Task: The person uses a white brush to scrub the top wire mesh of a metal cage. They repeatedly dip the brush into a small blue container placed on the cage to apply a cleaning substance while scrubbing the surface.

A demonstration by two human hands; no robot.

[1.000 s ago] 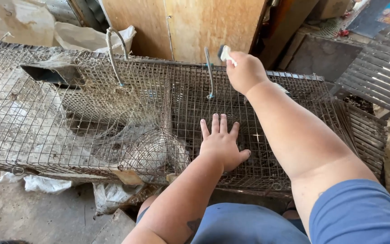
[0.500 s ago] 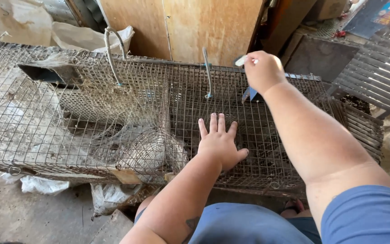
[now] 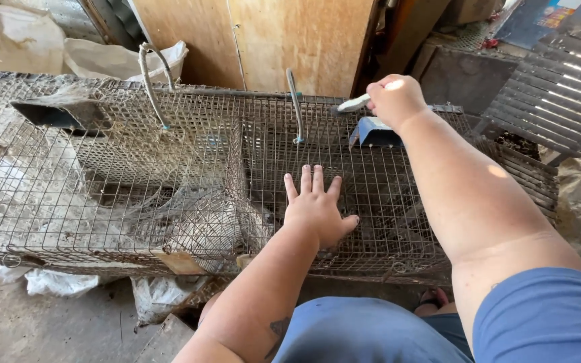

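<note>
Across the frame's middle lies the wire cage (image 3: pixel 169 181). My left hand (image 3: pixel 317 208) presses flat on top, fingers spread, holding nothing — my right hand (image 3: pixel 395 101), upper centre, is fisted around a white-handled brush (image 3: pixel 352 104). Debris inside remains, so cleaning looks unfinished.

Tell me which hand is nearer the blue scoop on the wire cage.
Right. The right hand, holding a white-handled tool, hovers just above the blue scoop. The left hand lies flat on the wire cage, nearer the person.

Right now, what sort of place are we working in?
Probably a shed or animal yard: long wire cages with cobwebs, a bare plywood wall, and sacks piled behind.
</note>
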